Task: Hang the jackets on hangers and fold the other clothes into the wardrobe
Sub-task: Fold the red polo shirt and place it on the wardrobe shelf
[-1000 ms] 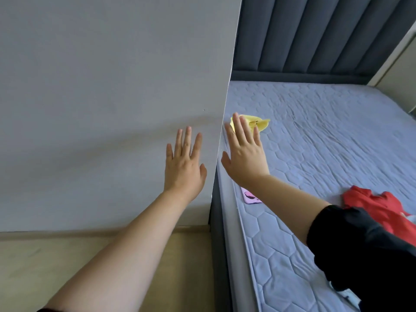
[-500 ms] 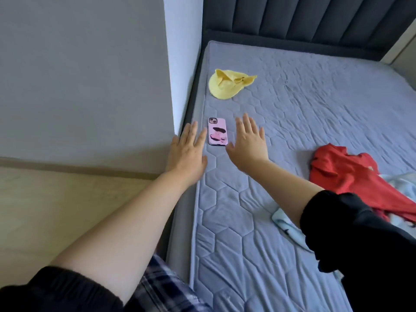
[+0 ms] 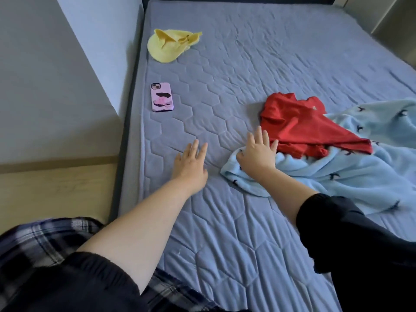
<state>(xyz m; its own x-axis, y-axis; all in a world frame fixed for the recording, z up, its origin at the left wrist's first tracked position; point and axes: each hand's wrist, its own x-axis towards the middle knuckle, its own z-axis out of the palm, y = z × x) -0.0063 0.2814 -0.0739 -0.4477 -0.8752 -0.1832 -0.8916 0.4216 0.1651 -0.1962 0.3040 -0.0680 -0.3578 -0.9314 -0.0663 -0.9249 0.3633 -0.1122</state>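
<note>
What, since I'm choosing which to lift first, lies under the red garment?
The red garment lies partly on the light blue fleece, partly on the mattress. Anything else beneath is covered.

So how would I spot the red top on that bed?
Look at the quilted grey-blue mattress, right side, where a pale blue fleece sprawls. The red top lies crumpled on the fleece's far edge, beyond the right hand. Nothing else is red; the yellow cloth and pink phone lie near the left edge.
</note>
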